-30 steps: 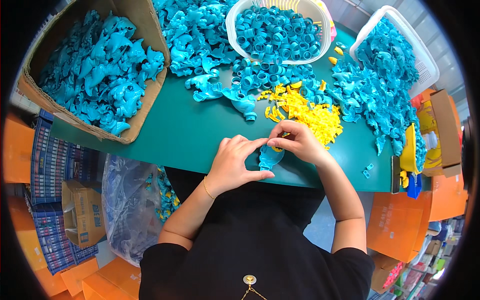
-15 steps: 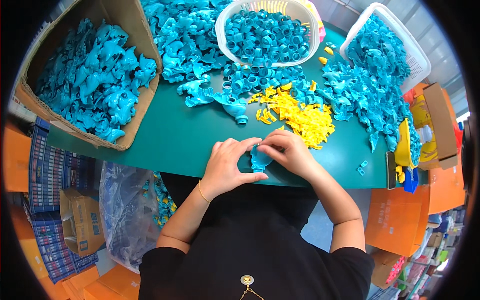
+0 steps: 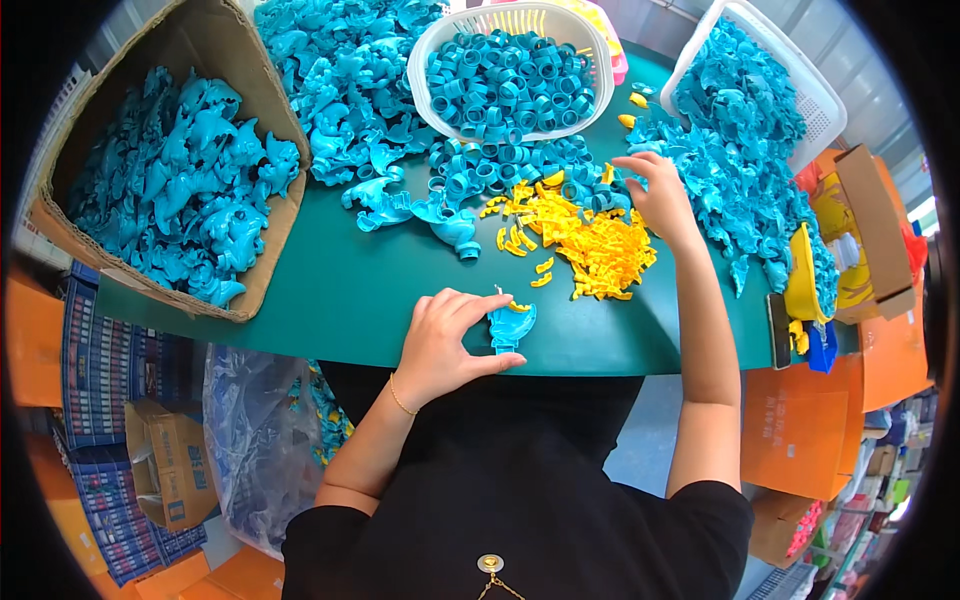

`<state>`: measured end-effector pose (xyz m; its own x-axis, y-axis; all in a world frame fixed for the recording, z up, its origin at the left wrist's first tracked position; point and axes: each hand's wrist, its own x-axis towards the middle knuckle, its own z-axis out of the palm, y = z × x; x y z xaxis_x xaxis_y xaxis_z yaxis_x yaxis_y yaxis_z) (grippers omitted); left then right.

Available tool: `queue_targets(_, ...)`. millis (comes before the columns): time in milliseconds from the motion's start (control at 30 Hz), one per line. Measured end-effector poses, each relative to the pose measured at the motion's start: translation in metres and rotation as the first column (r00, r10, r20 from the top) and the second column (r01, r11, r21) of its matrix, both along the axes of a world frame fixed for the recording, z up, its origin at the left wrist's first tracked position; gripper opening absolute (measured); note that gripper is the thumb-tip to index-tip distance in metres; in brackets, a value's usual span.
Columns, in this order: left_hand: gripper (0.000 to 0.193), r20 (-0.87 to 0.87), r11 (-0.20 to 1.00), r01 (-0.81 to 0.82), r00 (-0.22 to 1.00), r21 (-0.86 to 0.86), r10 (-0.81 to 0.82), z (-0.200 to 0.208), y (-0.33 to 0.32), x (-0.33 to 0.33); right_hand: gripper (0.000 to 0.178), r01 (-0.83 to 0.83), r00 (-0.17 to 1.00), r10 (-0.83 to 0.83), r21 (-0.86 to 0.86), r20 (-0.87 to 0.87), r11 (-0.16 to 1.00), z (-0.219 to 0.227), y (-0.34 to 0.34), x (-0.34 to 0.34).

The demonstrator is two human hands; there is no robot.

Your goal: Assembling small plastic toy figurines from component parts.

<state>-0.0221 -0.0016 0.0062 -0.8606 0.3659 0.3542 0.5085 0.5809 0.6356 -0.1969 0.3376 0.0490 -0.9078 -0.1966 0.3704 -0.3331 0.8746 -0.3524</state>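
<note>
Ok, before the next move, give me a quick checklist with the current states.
1. Left hand has the blue shell between thumb and forefinger: ok.
2. Yellow piece at the shell's far end: ok.
3. That piece fully seated: cannot tell, too small.
4. Right hand open, off the shell: ok.
5. Right fingertips touching the parts below: cannot tell.
6. Yellow pile apart from the shell: ok, green table shows between.

small, blurred print marks the brown carton (image 3: 182, 468) and orange box (image 3: 792, 432), none legible
</note>
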Motion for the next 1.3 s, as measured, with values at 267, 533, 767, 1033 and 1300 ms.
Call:
queue_targets(267, 0.072, -0.034, 1.0, 0.004, 0.999, -0.019, -0.005, -0.003, 0.001, 0.001, 0.019, -0.083, 0.996, 0.075, 0.31, 0.038, 0.947, 0.009, 0.0, -0.005)
queue_targets(533, 0.075, -0.037, 1.0, -0.001, 0.999, -0.027, 0.0, -0.004, -0.001, 0.0, 0.022, -0.047, 0.791, 0.474, -0.735, 0.386, 0.677, 0.015, -0.045, 0.095)
queue_targets(767, 0.079, -0.079, 0.997, -0.057, 0.995, -0.049, 0.053, -0.005, 0.009, 0.005, 0.026, 0.116, 0.755, 0.491, -0.826, 0.435, 0.552, -0.034, -0.114, 0.171)
queue_targets(1033, 0.078, -0.108, 0.995, -0.097, 0.99, -0.02, 0.094, -0.008, 0.01, 0.011, 0.025, 0.039, 0.878, 0.366, -0.808, 0.309, 0.589, -0.039, -0.129, 0.188)
queue_targets(1300, 0.076, -0.142, 0.995, -0.096, 0.985, 0.0, 0.095, -0.011, 0.01, 0.009, 0.022, 0.016, 0.932, 0.268, -0.766, 0.244, 0.643, -0.046, -0.139, 0.196)
